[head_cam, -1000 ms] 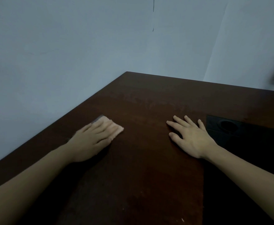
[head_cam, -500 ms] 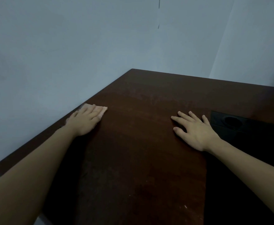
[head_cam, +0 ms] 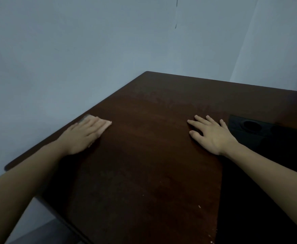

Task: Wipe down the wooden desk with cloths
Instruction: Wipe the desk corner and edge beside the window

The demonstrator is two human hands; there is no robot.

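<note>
Since a moment ago my left hand (head_cam: pixel 84 133) has slid the small, pale pink folded cloth (head_cam: pixel 104 123) away from the middle of the dark brown wooden table (head_cam: pixel 144 164) and out to its left edge, where it now lies. My fingers are straight and flat on top of the cloth, pressing it down; only its far end and a blurred greyish corner show past my fingertips, the rest is hidden under my palm. My right hand (head_cam: pixel 212 134) has stayed where it was, spread wide and flat on the bare wood near the table's right side, holding nothing. Just beyond its little finger sits a black rectangular panel with a round hole (head_cam: pixel 249 126), set into the table; it fades into shadow and I cannot make out its near edge. The table's near-left corner is cut off by my forearm.
</note>
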